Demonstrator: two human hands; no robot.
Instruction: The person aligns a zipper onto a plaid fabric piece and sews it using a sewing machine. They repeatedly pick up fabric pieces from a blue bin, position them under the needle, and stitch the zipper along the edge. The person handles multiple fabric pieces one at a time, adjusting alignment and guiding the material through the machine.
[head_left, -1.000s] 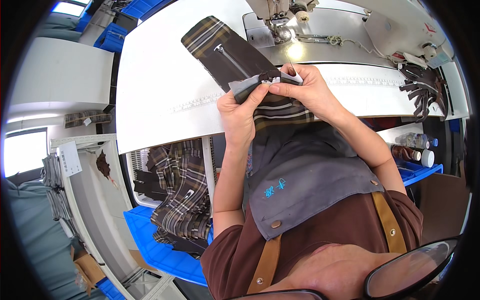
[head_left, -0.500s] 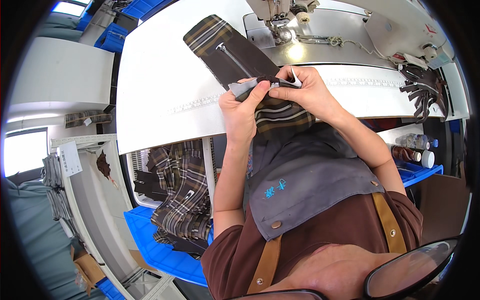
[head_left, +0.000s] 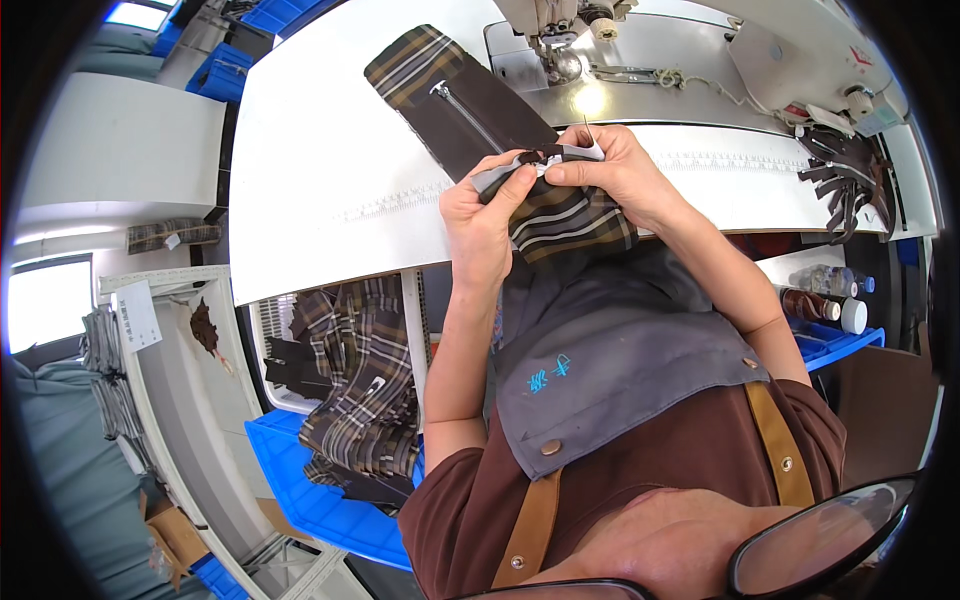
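Note:
A brown plaid fabric piece (head_left: 450, 95) with a zipper lies across the white sewing table (head_left: 320, 170) and hangs over its near edge. My left hand (head_left: 485, 215) pinches the fabric's near end, which has a white lining. Pressed close against it from the right, my right hand (head_left: 610, 170) grips the same folded edge. Both hands hold the cloth just in front of the sewing machine (head_left: 570, 30).
A pile of plaid garment pieces (head_left: 355, 390) fills a blue bin (head_left: 320, 505) at my lower left. Dark cut fabric scraps (head_left: 850, 170) lie at the table's right end. Thread spools and bottles (head_left: 830, 300) sit on a blue shelf to the right.
Both hands have shifted slightly along the fabric's folded edge, with the fingers pinching closer together. The fabric strip on the table has barely moved.

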